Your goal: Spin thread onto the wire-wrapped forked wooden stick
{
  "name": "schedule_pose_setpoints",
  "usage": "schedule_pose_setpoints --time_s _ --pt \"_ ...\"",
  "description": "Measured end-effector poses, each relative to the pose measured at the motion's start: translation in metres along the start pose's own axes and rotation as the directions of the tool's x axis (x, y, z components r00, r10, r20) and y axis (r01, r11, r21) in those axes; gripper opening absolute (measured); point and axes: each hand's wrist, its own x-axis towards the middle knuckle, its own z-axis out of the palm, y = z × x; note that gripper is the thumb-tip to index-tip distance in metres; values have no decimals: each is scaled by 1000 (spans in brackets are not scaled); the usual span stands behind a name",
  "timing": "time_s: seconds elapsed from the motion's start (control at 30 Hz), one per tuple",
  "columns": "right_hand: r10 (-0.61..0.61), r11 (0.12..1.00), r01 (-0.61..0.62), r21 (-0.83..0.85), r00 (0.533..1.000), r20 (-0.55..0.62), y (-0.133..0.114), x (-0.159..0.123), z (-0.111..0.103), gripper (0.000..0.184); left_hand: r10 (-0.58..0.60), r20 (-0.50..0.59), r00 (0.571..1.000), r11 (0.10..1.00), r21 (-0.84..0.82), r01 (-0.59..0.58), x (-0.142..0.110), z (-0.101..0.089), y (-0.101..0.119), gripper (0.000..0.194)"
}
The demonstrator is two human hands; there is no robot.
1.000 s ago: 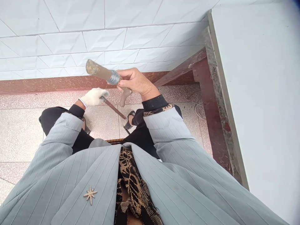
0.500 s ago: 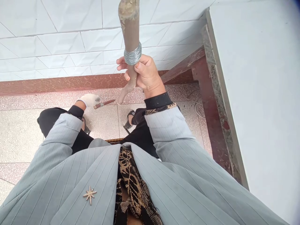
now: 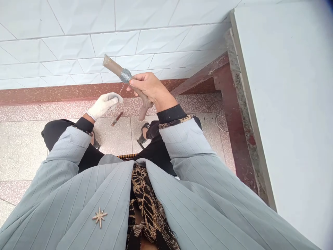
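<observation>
My right hand (image 3: 148,88) grips a crooked wooden stick (image 3: 112,66), just below a thick band of silvery wire (image 3: 126,75) wound round it. The stick slants, its cut end up to the left and its bent end pointing down near my wrist. Wearing a white glove, my left hand (image 3: 104,105) is closed in a pinch on a thin strand (image 3: 121,89) that runs up to the wound band. On the floor below the gloved fingers lies a small reddish-brown stick-like piece (image 3: 117,119) with something wrapped near one end.
A white tiled wall (image 3: 78,48) with a red-brown skirting (image 3: 39,94) stands in front. To the right is a white tabletop (image 3: 288,104) on a dark red wooden frame (image 3: 234,114). A pale cable (image 3: 220,123) lies beneath it. My feet rest on the speckled floor (image 3: 20,146).
The stick has come down and tilted to the left in my right hand. My left hand has risen towards it and now pinches the strand. The small piece stays on the floor.
</observation>
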Motion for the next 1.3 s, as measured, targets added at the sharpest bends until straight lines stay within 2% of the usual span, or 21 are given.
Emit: schedule_pose_setpoints --time_s 0.07,0.13,0.23,0.27,0.3,0.37,0.4,0.43,0.47,0.53,0.63,0.73,0.8,0.87,0.93,1.03,1.07,1.1,1.17,1.23,1.3 --pt "-3 964 -14 -265 998 -66 3 5 -1 26 -59 112 992 998 35 55 -2 0 2 27" --pt "-21 845 -25 -533 997 -80 5 10 -3 24 -110 184 977 992 86 96 -4 0 5 22" --pt "119 572 34 -820 985 123 7 13 -4 19 -125 174 977 979 183 93 -5 -1 9 16" --pt "239 513 86 -854 941 238 8 12 -4 17 -123 166 979 974 212 86 -5 -2 10 14" --pt "371 499 142 -855 856 359 8 11 -4 15 -126 163 979 969 232 86 -4 -2 11 12" --pt "525 597 225 -770 616 587 7 9 -3 14 -156 177 972 967 228 113 -3 -4 11 10" --pt "520 678 239 -695 512 684 6 8 -4 15 -176 187 967 969 206 137 -3 -4 11 10" --pt "469 755 243 -610 449 760 4 6 -5 18 -195 188 963 971 175 163 -2 -5 10 11" --pt "392 815 247 -525 432 812 2 5 -6 22 -212 182 960 972 140 189 -2 -5 9 11" --pt "241 877 261 -403 486 840 -3 3 -11 26 -231 149 961 973 65 223 0 -4 5 11" --pt "97 906 251 -342 663 743 -7 -1 -17 23 -222 79 972 974 -17 224 2 0 -3 13" --pt "20 938 158 -310 865 502 -2 -1 -15 20 -205 111 972 976 -49 212 1 3 -10 22" --pt "7 937 90 -337 961 276 4 3 -13 23 -192 188 963 976 -65 207 0 5 -12 30" --pt "4 879 37 -475 996 84 11 9 -11 27 -167 268 949 978 -77 194 -2 5 -11 34" --pt "3 749 -9 -662 1000 -11 16 15 -11 31 -152 329 932 979 -77 187 -2 5 -8 37" --pt "121 525 17 -851 988 95 22 20 -12 26 -161 319 934 981 -54 188 -3 1 0 33" --pt "220 478 70 -875 955 197 22 20 -11 21 -166 280 946 982 -36 183 -2 0 3 30" --pt "335 466 134 -874 888 315 23 19 -10 17 -168 236 957 984 -15 177 -2 -3 6 25" --pt "495 551 233 -802 683 538 21 16 -8 13 -172 161 972 985 31 169 -2 -7 10 17" --pt "479 701 254 -666 524 704 16 12 -9 15 -170 103 980 985 61 164 -1 -11 12 13" --pt "374 806 247 -538 491 787 9 8 -13 19 -169 59 984 983 81 164 0 -13 13 13"
